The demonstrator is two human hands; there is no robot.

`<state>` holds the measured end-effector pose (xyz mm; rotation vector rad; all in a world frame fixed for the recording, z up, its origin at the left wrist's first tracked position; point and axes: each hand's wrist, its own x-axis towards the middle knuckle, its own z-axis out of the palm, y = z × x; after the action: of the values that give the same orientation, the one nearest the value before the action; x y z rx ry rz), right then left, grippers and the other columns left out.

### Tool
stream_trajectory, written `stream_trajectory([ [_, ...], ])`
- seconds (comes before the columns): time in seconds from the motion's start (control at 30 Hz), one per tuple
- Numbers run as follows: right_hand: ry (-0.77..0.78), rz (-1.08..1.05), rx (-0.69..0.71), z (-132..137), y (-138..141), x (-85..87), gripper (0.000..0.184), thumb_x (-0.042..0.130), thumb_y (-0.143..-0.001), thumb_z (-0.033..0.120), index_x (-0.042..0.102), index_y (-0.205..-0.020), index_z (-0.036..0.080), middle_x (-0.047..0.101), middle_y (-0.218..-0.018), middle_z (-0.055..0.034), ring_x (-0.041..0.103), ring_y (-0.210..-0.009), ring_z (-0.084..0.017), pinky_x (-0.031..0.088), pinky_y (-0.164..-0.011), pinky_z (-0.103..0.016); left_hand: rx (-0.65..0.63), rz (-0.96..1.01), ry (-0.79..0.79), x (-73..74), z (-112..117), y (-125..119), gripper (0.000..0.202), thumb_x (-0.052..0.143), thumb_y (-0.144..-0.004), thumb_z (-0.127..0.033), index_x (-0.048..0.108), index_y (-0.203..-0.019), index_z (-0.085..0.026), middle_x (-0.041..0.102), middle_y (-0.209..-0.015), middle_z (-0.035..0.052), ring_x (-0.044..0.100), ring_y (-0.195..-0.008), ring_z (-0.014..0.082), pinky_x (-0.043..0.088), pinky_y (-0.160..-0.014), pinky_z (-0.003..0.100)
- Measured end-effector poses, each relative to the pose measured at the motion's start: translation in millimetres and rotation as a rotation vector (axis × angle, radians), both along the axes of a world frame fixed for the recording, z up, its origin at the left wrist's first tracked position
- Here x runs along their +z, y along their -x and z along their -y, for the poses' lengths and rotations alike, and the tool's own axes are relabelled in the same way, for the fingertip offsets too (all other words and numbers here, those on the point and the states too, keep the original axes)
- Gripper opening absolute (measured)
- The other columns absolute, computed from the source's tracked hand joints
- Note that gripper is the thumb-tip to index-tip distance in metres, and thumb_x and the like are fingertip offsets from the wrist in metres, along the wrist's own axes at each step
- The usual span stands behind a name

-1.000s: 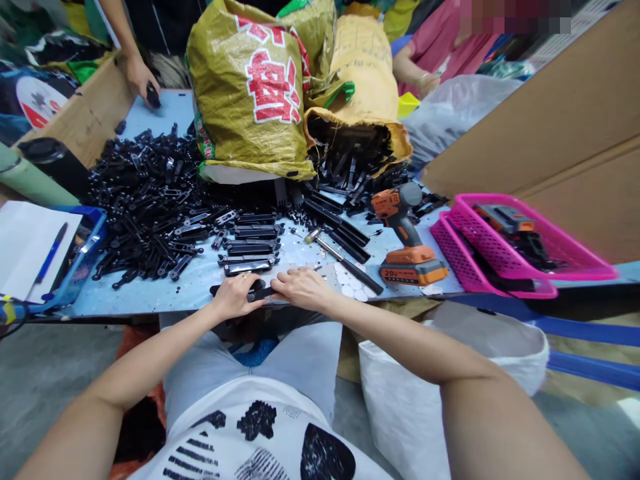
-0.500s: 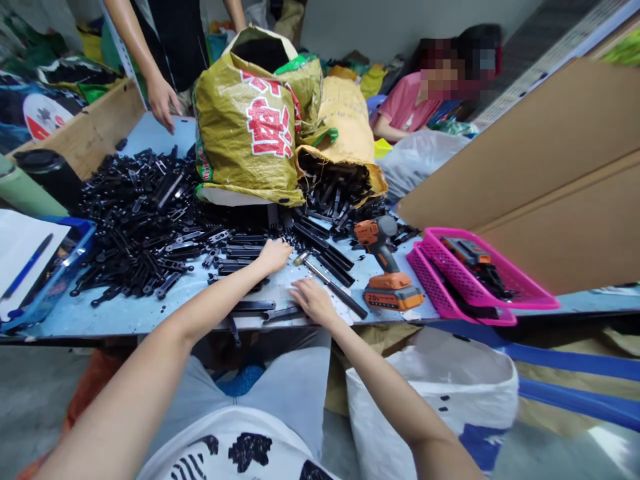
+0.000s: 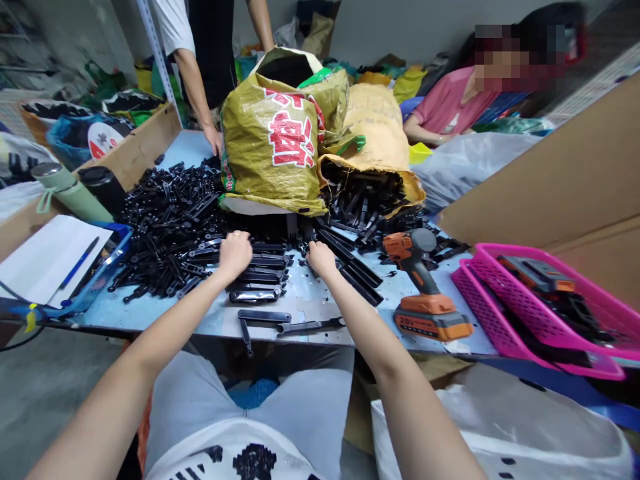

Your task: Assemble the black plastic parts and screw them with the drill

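Observation:
My left hand point(image 3: 235, 252) reaches forward with bent fingers onto a neat stack of black plastic bars point(image 3: 263, 270) in the middle of the blue table point(image 3: 310, 297). Beside it, my right hand point(image 3: 320, 258) rests with curled fingers by a row of long black strips point(image 3: 353, 267); its fingertips are hidden. Near the table's front edge lie two black jointed pieces point(image 3: 260, 317), apart from both hands. What either hand grips cannot be made out.
A big heap of black parts point(image 3: 165, 210) fills the left. Two yellow sacks point(image 3: 280, 143) stand behind, one spilling parts. An orange drill point(image 3: 425, 293) and a pink basket point(image 3: 550, 307) are to the right, a blue tray with paper point(image 3: 55, 257) to the left. A co-worker's hand point(image 3: 216, 141) is at the far edge.
Both hands left the pieces at the table's front edge and moved forward, the left to the stack of bars, the right to the strips. The camera tilted up.

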<state>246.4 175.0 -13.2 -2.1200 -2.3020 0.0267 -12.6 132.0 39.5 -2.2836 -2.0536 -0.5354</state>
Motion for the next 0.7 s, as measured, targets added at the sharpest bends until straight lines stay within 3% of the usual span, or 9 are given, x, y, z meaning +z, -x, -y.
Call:
stream_trajectory([
  [0.1,0.036,-0.01,-0.022,-6.0,-4.3,-1.6,0.027,0.05,-0.084,0.021,0.059,-0.107,0.009,0.06,-0.106,-0.0178,0.057,-0.096,-0.024,0.041,-0.079,-0.029,0.187,0.008,0.011,-9.2,-0.3,61.4,0.033,0.038,-0.086,-0.018,0.057,-0.112,-0.011,0.059,-0.108,0.0158,0.053,-0.103,0.0286,0.042,-0.087,0.039],
  [0.17,0.055,-0.008,-0.012,-7.7,-6.7,-0.2,0.025,0.052,-0.083,0.021,0.061,-0.103,0.01,0.063,-0.1,-0.0159,0.059,-0.093,-0.023,0.041,-0.078,-0.028,0.241,0.016,0.022,-15.3,-4.2,84.2,0.033,0.038,-0.085,-0.018,0.058,-0.111,-0.011,0.059,-0.108,0.0156,0.053,-0.103,0.0283,0.042,-0.088,0.038],
  [0.27,0.051,0.002,0.012,-5.2,-7.6,3.1,0.023,0.052,-0.082,0.02,0.064,-0.099,0.01,0.064,-0.096,-0.0147,0.06,-0.09,-0.022,0.041,-0.077,-0.027,0.279,0.051,-0.018,-17.8,-17.3,94.4,0.034,0.041,-0.085,-0.022,0.055,-0.115,-0.011,0.057,-0.112,0.0161,0.051,-0.106,0.0289,0.042,-0.089,0.038],
  [0.37,0.023,0.012,0.044,1.4,-7.6,4.4,0.023,0.052,-0.082,0.02,0.064,-0.099,0.011,0.063,-0.1,-0.015,0.059,-0.092,-0.022,0.042,-0.078,-0.027,0.318,0.11,-0.124,-11.3,-41.1,97.8,0.043,0.044,-0.085,-0.022,0.045,-0.126,-0.01,0.048,-0.127,0.019,0.042,-0.119,0.032,0.037,-0.095,0.043],
  [0.47,-0.004,0.009,0.078,7.4,-9.4,4.6,0.023,0.053,-0.082,0.02,0.065,-0.1,0.012,0.063,-0.101,-0.014,0.059,-0.094,-0.021,0.042,-0.081,-0.028,0.345,0.321,-0.094,-1.0,-68.7,110.6,0.048,0.052,-0.08,-0.018,0.043,-0.126,-0.01,0.042,-0.135,0.0211,0.031,-0.13,0.0338,0.027,-0.103,0.048],
  [0.53,-0.02,-0.002,0.095,10.5,-12.0,6.4,0.022,0.053,-0.081,0.019,0.065,-0.099,0.013,0.063,-0.1,-0.0127,0.059,-0.094,-0.021,0.043,-0.082,-0.028,0.364,0.479,-0.029,4.4,-81.8,122.7,0.042,0.057,-0.076,-0.016,0.05,-0.117,-0.009,0.047,-0.13,0.0235,0.033,-0.129,0.0352,0.025,-0.104,0.05],
  [0.6,-0.049,-0.015,0.1,13.7,-14.4,10.4,0.025,0.052,-0.082,0.02,0.063,-0.103,0.013,0.062,-0.103,-0.0127,0.057,-0.097,-0.022,0.043,-0.085,-0.029,0.391,0.58,-0.009,7.3,-85.9,133.1,0.033,0.058,-0.075,-0.016,0.055,-0.107,-0.007,0.051,-0.124,0.025,0.039,-0.125,0.0365,0.027,-0.103,0.051],
  [0.7,-0.217,-0.149,0.136,21.2,-10.1,20.9,0.03,0.049,-0.085,0.022,0.059,-0.112,0.013,0.059,-0.112,-0.0138,0.054,-0.104,-0.023,0.042,-0.091,-0.034,0.415,0.716,-0.025,6.8,-72.6,140.2,0.03,0.057,-0.077,-0.021,0.056,-0.104,-0.008,0.056,-0.118,0.0228,0.047,-0.119,0.0342,0.033,-0.101,0.048],
])
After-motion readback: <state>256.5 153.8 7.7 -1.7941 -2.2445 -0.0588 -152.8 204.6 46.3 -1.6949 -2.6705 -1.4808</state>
